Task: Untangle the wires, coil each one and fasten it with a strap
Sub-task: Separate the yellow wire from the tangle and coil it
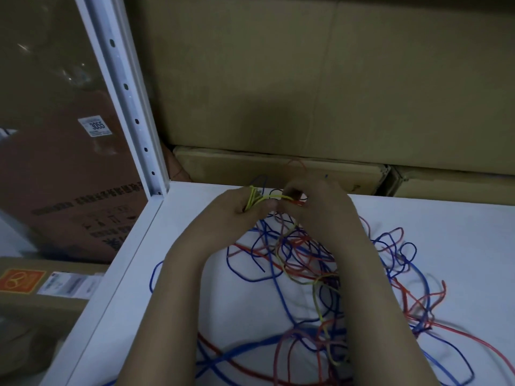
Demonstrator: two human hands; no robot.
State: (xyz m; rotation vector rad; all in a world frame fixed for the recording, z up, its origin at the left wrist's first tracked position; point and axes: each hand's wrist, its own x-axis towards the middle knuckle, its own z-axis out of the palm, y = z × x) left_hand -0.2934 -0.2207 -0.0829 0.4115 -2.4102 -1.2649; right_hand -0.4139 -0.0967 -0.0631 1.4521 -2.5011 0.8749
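Observation:
A tangle of blue, red and yellow wires (306,260) lies spread over the white table (195,274). My left hand (239,206) grips a small bundle of yellow wire loops (254,198) above the far edge of the table. A strand of that yellow wire runs to the right into my right hand (315,199), which pinches it between curled fingers close beside the left hand. More yellow wire trails down from the hands into the tangle. A red loop sticks up behind my right hand.
A white perforated shelf post (128,101) rises at the table's far left corner. Stacked cardboard boxes (306,79) stand right behind the table. More boxes, one with a "3055" label (94,126), sit to the left below table level.

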